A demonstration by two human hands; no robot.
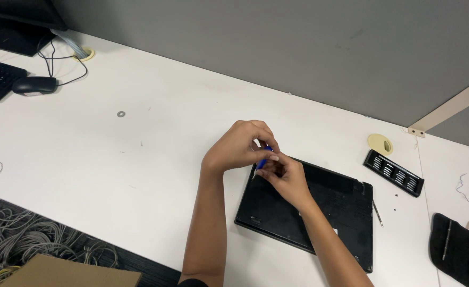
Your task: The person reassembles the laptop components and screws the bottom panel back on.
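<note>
Both hands meet over the far left corner of a black laptop (309,212) lying closed, underside up, on the white desk (138,159). The left hand (239,146) and right hand (285,178) pinch shut around a small blue screwdriver (262,159). To their right lie a black bit holder (394,172), a loose bit (378,213) and a tool pouch (460,250); far left, a mouse (35,85).

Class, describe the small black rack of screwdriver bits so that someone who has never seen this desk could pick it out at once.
Start at the white desk and find the black laptop lying shut beneath the hands. Just beyond its far right corner, beside a round yellowish cable cap, lies the bit rack. Unlike the soft black tool pouch at the desk's right edge, it is a narrow rigid strip holding rows of silvery bits.
</note>
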